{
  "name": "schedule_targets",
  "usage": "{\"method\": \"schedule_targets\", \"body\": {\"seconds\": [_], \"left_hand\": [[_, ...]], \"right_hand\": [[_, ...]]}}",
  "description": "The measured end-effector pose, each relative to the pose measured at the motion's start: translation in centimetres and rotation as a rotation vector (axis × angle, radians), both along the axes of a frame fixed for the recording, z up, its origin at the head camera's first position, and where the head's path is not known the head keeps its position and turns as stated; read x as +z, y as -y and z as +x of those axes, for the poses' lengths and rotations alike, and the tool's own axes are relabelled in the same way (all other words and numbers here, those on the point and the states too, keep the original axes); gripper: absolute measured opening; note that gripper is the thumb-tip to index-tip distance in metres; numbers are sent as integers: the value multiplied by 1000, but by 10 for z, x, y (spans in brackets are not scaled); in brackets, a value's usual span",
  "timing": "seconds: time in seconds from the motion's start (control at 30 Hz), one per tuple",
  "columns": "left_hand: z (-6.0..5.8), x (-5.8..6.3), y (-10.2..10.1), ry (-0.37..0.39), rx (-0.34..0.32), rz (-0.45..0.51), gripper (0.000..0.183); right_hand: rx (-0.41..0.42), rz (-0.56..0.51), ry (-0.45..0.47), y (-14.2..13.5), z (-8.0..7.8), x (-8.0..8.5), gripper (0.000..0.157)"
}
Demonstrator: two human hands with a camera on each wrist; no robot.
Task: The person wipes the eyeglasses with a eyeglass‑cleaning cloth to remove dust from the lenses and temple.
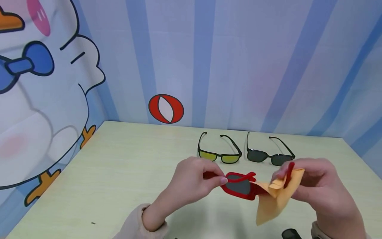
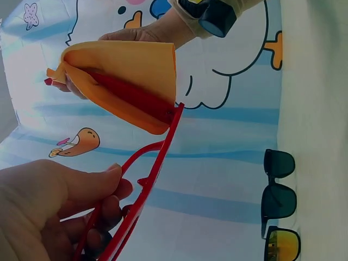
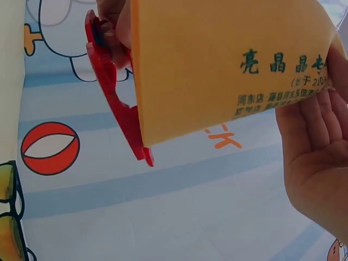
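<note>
My left hand [image 1: 194, 181] pinches one end of a pair of red-framed sunglasses [image 1: 238, 187] with dark lenses, held up over the table. A yellow-orange cleaning cloth [image 1: 273, 207] is folded round one temple of the glasses, and my right hand [image 1: 320, 186] grips it there. The temple's red tip pokes out beyond the cloth. In the left wrist view the red temple [image 2: 128, 92] runs inside the fold of the cloth. Dark green printed characters show on the cloth [image 3: 190, 70] in the right wrist view, where it hides part of the glasses.
Behind the hands, black-framed glasses with yellow lenses [image 1: 230, 159] and black sunglasses [image 1: 279, 160] stand side by side on the pale table [image 1: 143, 146], temples pointing back. A small dark object [image 1: 290, 234] shows at the bottom edge near the right wrist. A striped cartoon backdrop [image 1: 238, 66] rises behind the table.
</note>
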State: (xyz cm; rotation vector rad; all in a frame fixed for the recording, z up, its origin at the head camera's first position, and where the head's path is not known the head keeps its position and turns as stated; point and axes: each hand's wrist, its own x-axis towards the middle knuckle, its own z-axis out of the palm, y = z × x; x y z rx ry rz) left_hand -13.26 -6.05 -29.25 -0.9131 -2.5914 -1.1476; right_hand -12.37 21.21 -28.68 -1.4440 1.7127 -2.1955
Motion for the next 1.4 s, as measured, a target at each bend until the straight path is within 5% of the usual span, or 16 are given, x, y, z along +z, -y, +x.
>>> {"method": "schedule_targets", "body": {"seconds": [0.3, 0.53, 0.8, 1.03, 1.27, 1.4], "left_hand": [[-1, 2, 0, -31, 1, -63, 5], [-4, 0, -1, -16, -29, -81, 5], [-8, 0, 9, 347, -231, 323, 6], [-12, 1, 12, 458, -328, 585, 23], [-6, -3, 3, 615, -486, 772, 72], [-3, -9, -7, 755, -507, 837, 54]], "right_hand": [[145, -118, 118, -6, -12, 0, 39], [358, -375, 243, -1, -14, 7, 31], [233, -463, 324, -1, -25, 8, 29], [182, -489, 334, -1, -32, 5, 33], [49, -404, 255, 27, -34, -10, 33], [5, -307, 168, 50, -30, -21, 34]]}}
